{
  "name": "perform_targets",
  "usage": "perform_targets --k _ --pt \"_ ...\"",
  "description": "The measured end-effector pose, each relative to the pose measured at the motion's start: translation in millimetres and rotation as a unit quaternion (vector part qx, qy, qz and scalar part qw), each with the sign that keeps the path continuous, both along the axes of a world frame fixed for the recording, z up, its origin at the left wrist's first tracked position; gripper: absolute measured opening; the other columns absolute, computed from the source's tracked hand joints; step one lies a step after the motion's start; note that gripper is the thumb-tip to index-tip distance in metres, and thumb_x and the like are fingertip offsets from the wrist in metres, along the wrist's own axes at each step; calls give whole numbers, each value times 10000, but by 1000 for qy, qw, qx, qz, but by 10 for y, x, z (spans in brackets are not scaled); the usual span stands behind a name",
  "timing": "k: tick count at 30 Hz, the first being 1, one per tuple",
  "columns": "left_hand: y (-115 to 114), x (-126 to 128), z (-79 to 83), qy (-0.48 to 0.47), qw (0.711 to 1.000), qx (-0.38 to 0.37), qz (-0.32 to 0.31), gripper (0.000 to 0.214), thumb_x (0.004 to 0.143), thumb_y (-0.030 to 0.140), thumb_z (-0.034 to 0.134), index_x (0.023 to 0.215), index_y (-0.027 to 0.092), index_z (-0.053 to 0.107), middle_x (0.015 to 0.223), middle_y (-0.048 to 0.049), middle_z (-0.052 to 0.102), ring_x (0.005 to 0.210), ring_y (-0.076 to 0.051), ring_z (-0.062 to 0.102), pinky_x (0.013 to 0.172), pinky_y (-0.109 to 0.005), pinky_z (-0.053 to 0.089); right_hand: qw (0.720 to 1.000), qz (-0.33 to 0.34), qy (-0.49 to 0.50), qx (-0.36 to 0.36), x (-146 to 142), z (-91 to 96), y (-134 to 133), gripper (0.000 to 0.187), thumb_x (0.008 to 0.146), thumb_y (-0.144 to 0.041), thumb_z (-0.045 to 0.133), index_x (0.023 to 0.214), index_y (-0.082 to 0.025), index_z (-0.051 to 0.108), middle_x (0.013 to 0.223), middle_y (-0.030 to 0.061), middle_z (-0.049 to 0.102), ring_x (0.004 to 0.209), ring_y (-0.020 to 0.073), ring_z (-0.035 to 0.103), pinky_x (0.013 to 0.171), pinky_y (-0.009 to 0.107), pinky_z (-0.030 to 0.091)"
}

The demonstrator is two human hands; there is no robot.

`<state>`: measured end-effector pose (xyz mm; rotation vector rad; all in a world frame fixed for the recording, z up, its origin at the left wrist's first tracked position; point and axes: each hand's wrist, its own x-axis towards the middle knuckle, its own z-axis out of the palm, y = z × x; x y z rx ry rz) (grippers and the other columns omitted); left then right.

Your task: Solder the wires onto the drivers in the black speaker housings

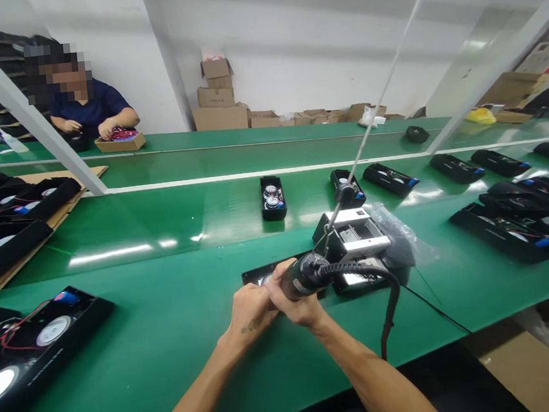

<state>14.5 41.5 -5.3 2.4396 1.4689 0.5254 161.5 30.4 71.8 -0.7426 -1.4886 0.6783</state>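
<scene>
My right hand [297,304] is wrapped round the black body of an electric screwdriver [310,274], which hangs from a thin cord and trails a black cable. My left hand [249,309] is closed just left of it, touching the right hand; what its fingers pinch is hidden. Both hands sit over a black speaker housing [256,275] lying on the green table [170,332]. A metal screw feeder box [352,237] stands right behind the tool.
Several black speaker housings lie around: at near left [30,343], on cardboard at far left [8,218], mid-belt [272,198] and at the right [500,229]. A person [85,104] works across the belt. Cardboard boxes [218,98] stack by the wall. White frame bars cross overhead.
</scene>
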Motion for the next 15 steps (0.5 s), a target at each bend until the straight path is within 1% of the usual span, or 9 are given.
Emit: perform_targets --k 3,5,7,9,10,12,14,15 --pt "0 26 29 -4 1000 -6 3 167 889 286 637 740 216 664 751 -54 735 723 -211 674 689 -314 417 1000 1 22 -21 -28 -44 -25 157 840 -191 714 887 -237 571 667 -56 561 581 128 567 615 300 569" --pt "12 44 67 -10 1000 -7 8 110 871 295 670 788 224 687 764 -45 748 738 -213 692 687 -304 428 998 11 44 -46 -48 -60 -40 177 848 -222 725 912 -235 560 654 -65 552 555 118 551 584 288 548" --pt "28 42 114 -19 1000 -6 15 64 825 295 729 855 243 707 783 -19 765 755 -210 713 671 -285 436 993 36 87 -75 -39 -21 -51 217 874 -258 733 1002 -235 559 640 -84 541 501 102 518 523 262 503" --pt "50 -14 160 -29 999 -6 19 175 768 289 788 925 269 714 792 24 779 753 -191 729 656 -259 450 984 39 156 -80 53 82 -73 265 910 -293 725 1095 -245 541 616 -105 518 464 94 491 488 243 459" --pt "67 -70 179 -44 999 -13 28 242 743 284 810 965 281 713 798 46 784 751 -178 736 661 -247 463 978 25 193 -74 145 144 -95 288 921 -307 725 1128 -251 533 608 -110 508 461 96 490 491 244 454" --pt "137 -239 214 -100 992 -41 62 348 712 286 835 1034 294 705 818 70 791 748 -161 741 684 -236 493 964 -25 255 -63 425 239 -163 328 919 -333 738 1161 -261 528 580 -118 474 456 107 482 494 256 447" --pt "290 -458 254 -158 978 -65 118 382 702 304 840 1057 285 700 824 66 791 745 -163 740 708 -248 518 958 -93 257 -91 803 234 -253 399 855 -365 807 1146 -251 560 569 -111 465 444 118 469 477 274 428" --pt "408 -567 283 -172 971 -65 152 372 699 312 841 1041 276 702 824 57 791 748 -171 741 716 -258 524 953 -143 239 -120 1011 183 -297 447 802 -392 850 1128 -246 581 584 -96 488 452 129 479 464 282 414"
